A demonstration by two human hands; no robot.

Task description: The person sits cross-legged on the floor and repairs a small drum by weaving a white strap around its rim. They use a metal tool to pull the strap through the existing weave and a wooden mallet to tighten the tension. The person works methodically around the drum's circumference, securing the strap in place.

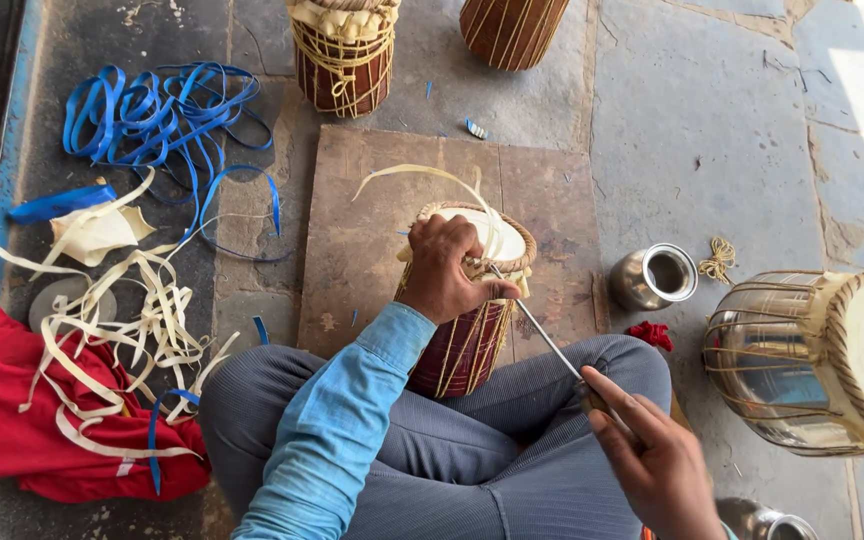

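A: Where are the hands?

B: The left hand [445, 268] lies over the rim of a small red-brown drum [467, 300], fingers curled down and clamped on the laced edge. The forearm in a light blue sleeve [337, 420] comes up across the lap.

A: And the drum itself?

B: It stands upright between the crossed knees, at the near edge of a brown stone slab [372, 230]. A pale hide strip [432, 180] curls up from its head.

A: The right hand?

B: The right hand [652, 460] is low on the right, closed around the handle of a thin metal rod [542, 330], forefinger stretched along it. The rod slants up to the drum's rim, and its tip meets the lacing just beside the left thumb.

A: Anything packaged or labelled nearby?

B: Nothing with a label that I can tell. A small steel cup [654, 277] stands to the right of the slab, a knot of twine [719, 260] beside it, and a large metal drum [817, 360] lies on its side at the right edge. Blue straps [162, 120] are tangled at upper left, and pale strips [122, 330] lie over a red cloth [12, 420]. Two more drums [344, 55] stand at the top.
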